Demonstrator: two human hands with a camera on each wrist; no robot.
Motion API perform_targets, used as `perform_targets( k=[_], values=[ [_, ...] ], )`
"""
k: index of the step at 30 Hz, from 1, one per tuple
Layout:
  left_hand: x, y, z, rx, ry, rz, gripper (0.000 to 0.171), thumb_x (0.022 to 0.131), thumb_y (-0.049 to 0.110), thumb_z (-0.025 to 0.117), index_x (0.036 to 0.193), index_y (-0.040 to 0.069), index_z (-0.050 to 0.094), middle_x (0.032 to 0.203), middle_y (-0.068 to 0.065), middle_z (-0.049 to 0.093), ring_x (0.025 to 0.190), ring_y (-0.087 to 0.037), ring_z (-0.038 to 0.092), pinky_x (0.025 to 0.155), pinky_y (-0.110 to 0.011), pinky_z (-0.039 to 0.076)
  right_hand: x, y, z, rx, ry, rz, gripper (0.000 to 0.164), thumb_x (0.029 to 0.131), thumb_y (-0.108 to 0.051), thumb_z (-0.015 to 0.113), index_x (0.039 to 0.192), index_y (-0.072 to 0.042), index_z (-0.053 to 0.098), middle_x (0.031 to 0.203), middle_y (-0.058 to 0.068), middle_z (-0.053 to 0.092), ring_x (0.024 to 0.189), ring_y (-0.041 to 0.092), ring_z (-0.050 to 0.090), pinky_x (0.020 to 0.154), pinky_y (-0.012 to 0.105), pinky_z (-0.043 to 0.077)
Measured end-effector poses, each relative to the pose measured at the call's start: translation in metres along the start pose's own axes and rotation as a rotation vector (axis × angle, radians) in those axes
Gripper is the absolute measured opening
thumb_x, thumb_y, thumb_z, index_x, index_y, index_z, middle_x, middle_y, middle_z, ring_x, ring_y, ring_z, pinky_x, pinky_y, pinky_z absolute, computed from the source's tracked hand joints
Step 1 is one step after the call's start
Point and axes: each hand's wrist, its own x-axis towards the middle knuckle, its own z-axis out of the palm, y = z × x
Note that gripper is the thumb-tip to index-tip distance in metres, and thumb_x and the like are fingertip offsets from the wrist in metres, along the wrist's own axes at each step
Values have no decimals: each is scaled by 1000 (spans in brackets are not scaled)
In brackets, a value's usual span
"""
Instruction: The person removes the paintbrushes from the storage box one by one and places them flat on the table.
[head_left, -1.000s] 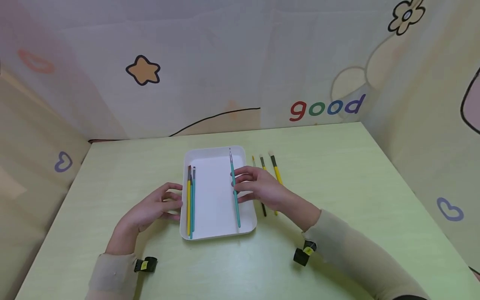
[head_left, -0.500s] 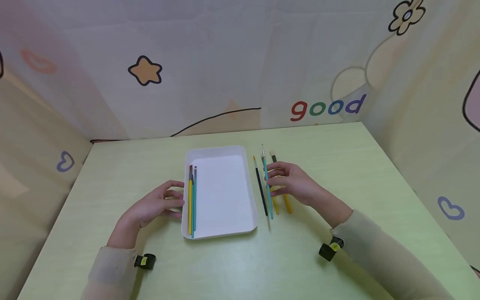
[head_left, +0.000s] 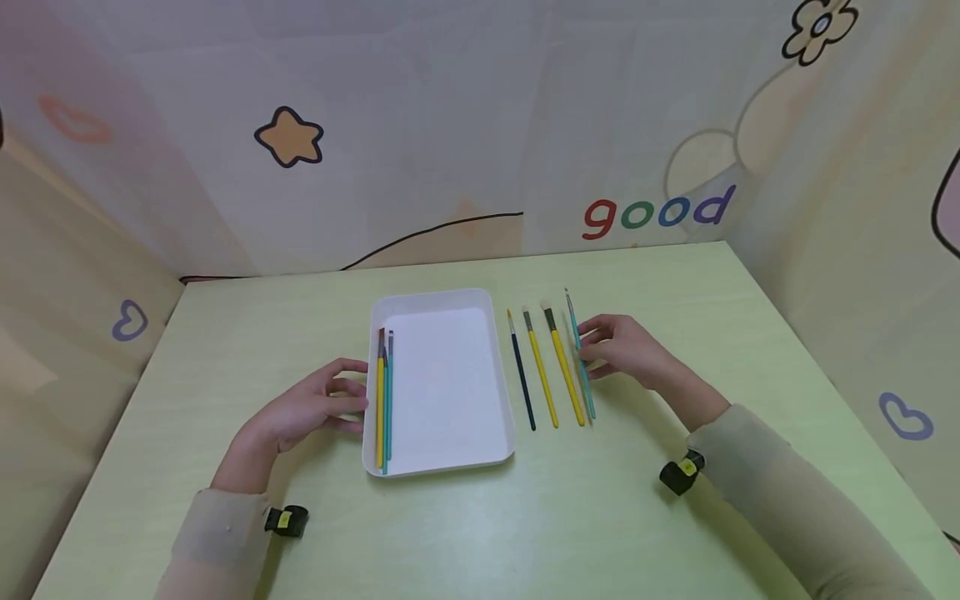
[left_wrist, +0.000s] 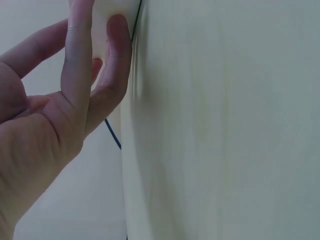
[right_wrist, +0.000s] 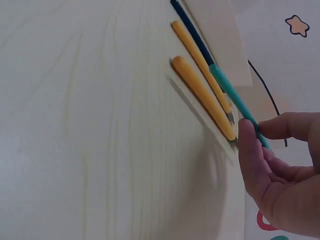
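Observation:
My right hand (head_left: 618, 348) pinches a teal paintbrush (head_left: 580, 354) by its handle, just right of a row of brushes on the table. In the right wrist view the thumb and fingers close on that teal handle (right_wrist: 235, 97), which hangs above the tabletop. My left hand (head_left: 311, 407) rests with loosely bent fingers against the left wall of a white tray (head_left: 450, 383). Its fingertips touch the tray's side in the left wrist view. Inside the tray, along its left wall, lie a yellow brush (head_left: 380, 408) and two teal brushes (head_left: 389, 400).
Right of the tray lie a dark-handled brush (head_left: 522, 379), a thin yellow brush (head_left: 542, 375) and a thicker yellow brush (head_left: 565, 375), roughly parallel. The pale green table (head_left: 450, 533) meets a printed cloth backdrop (head_left: 420, 150) at the back.
The right hand has carried the teal brush from above the tray's right side rightward, past the brushes on the table. The left hand stays at the tray's left wall.

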Motion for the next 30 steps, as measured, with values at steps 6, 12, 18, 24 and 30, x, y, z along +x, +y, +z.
perform_targets(
  k=[6,12,18,24,30],
  values=[
    [-1,2,1,-14,-9,10,63,100,8,66,152,2,32,132,-28,47,101,-32,66,87,-39,60,7,8,-3,-194,29,21,42,94,-5,69,131,9,55,106,20,60,79,25,65,72,34,63],
    [-2,3,0,-23,-16,19,64,100,8,66,153,0,31,132,-28,47,101,-31,66,87,-39,60,11,10,-1,-321,58,36,40,92,-5,72,127,7,58,103,19,62,73,22,64,67,31,62],
    [-2,2,0,-17,-12,17,63,100,8,66,152,1,32,131,-28,47,100,-31,67,87,-38,60,15,10,4,-354,84,31,38,92,-5,72,125,7,59,101,17,62,72,21,63,66,28,61],
    [-2,2,0,-17,-18,24,63,100,8,66,153,0,31,132,-28,47,101,-32,67,87,-39,60,14,9,6,-363,97,43,36,92,-3,69,124,8,59,98,17,62,71,21,62,65,28,61],
    [-3,4,1,-15,-14,24,63,100,8,66,153,1,32,132,-28,47,101,-31,66,87,-38,60,12,7,4,-385,107,63,36,92,-2,69,125,9,59,99,17,61,72,21,61,65,27,60]
  ],
)
